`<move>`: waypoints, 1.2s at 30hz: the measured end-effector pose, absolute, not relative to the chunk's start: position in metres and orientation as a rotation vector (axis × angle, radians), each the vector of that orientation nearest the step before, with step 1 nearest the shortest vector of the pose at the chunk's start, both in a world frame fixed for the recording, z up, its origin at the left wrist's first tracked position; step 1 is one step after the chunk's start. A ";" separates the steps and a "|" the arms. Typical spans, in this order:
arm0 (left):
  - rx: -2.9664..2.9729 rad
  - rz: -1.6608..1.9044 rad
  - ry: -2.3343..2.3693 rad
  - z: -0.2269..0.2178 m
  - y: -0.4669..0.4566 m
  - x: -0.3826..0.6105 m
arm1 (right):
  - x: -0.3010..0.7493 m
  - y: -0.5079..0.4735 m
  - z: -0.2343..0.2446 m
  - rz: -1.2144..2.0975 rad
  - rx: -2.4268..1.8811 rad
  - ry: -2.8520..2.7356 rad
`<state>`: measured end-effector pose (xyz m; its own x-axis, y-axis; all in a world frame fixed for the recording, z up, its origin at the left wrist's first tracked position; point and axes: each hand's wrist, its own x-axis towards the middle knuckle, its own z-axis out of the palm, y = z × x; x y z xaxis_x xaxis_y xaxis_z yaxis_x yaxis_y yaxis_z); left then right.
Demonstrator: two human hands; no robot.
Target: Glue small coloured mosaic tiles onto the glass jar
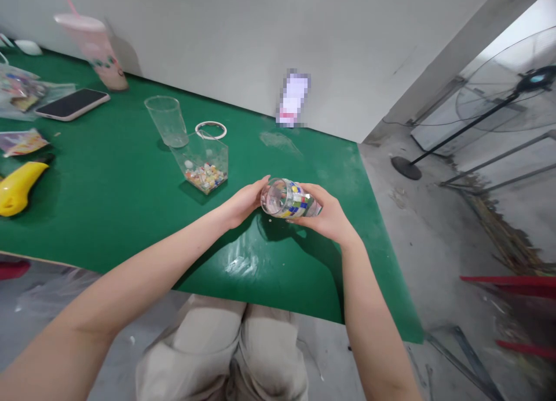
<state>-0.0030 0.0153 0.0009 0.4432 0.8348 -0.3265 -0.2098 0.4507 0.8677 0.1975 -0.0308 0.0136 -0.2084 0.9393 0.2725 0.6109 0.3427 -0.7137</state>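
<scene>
A clear drinking glass [275,199], its side covered with blue, yellow, green and white mosaic tiles, lies tilted on its side just above the table, mouth toward the left. My right hand [328,212] is wrapped round its base end, thumb on the near side and fingers on the far side. At the rim, my left hand [247,204] holds the glass from the left; part of its fingers is hidden behind it. A clear angular container [207,172] of small coloured tile pieces stands to the left, with an empty clear cup [167,121] behind it.
A white ring [211,130] lies near the cup. Against the wall leans a blurred phone screen [293,99]. Farther left are a dark phone [73,104], a pink drink cup [98,52], plastic bags [24,91] and a yellow-handled tool [19,186]. A fan [536,79] stands right of the green table [130,215].
</scene>
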 end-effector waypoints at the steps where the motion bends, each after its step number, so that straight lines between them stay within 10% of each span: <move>1: 0.858 0.756 0.870 0.001 0.015 -0.003 | 0.198 -0.031 0.014 0.603 -1.352 -1.923; 36: 1.053 0.565 0.951 0.009 0.014 -0.009 | 0.201 -0.035 0.015 0.531 -1.291 -2.119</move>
<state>-0.0095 0.0136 0.0093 0.4979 0.7803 -0.3784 0.0408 0.4147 0.9090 0.2015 -0.0353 0.0146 -0.3512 0.8933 0.2805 0.6555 0.4485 -0.6076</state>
